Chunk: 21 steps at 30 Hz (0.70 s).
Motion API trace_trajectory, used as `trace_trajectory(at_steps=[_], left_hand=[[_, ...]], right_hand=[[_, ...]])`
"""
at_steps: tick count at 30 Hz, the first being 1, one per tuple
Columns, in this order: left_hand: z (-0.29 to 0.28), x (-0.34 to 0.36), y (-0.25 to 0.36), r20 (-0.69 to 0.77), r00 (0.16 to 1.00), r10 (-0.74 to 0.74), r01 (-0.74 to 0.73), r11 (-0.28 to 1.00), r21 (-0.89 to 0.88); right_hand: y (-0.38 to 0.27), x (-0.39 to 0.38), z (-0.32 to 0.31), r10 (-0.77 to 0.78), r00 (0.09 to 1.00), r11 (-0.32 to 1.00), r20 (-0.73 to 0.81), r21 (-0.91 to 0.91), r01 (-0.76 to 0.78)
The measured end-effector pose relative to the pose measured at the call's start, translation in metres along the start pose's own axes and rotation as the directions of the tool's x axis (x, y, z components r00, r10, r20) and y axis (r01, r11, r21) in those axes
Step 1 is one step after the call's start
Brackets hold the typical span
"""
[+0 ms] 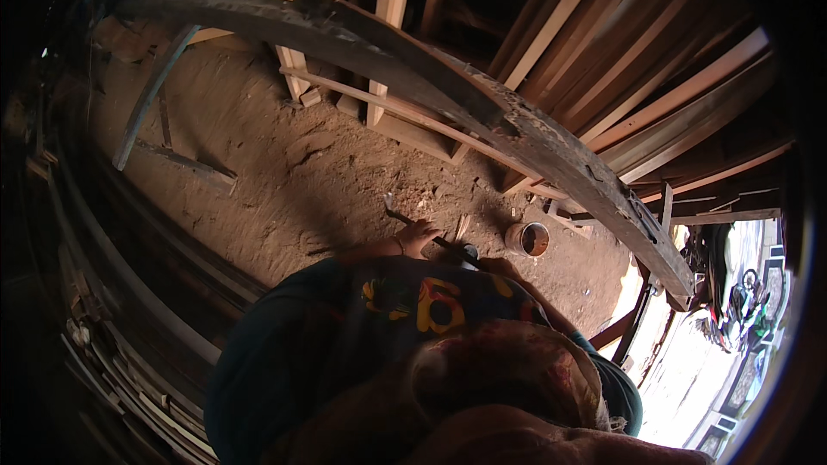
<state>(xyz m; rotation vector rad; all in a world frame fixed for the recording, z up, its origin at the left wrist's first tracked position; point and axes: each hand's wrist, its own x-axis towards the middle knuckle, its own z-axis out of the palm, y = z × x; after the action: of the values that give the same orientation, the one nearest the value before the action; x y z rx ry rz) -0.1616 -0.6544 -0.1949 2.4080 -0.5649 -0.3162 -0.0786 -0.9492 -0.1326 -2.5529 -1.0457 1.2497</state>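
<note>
Only print spotted: dark cloth shirt front with teal sleeves (pixel 340 327), worn by the person. Carries a large, rounded, yellow-orange character-like shape (pixel 424 312) mid-chest, a smaller broken-up yellow motif (pixel 376 297) left of it, and a partial curved red mark (pixel 527 312) to the right. Folds and shadow cut into the print; no full word readable.

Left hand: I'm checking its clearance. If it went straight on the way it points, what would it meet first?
From the left hand, probably the pale scrap on the dirt floor; height above it is unclear.
</note>
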Motion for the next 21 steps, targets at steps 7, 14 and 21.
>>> trace_trajectory(at_steps=[7, 14, 21], left_hand=[[-0.123, -0.107, -0.001, -0.507, 0.856, -0.102, 0.105, 0.994, -0.023], [-0.260, -0.120, 0.022, -0.600, 0.744, -0.293, 0.170, 0.952, -0.254], [-0.333, -0.054, 0.076, -0.646, 0.763, 0.005, -0.302, 0.887, -0.350]], right_hand=[[-0.183, -0.013, -0.166, -0.388, 0.914, 0.832, 0.120, 0.473, 0.291], [-0.259, -0.010, -0.232, -0.456, 0.746, 0.606, -0.485, 0.444, 0.659], [-0.353, 0.012, -0.280, -0.252, 0.398, -0.327, -0.882, 0.464, 0.823]])
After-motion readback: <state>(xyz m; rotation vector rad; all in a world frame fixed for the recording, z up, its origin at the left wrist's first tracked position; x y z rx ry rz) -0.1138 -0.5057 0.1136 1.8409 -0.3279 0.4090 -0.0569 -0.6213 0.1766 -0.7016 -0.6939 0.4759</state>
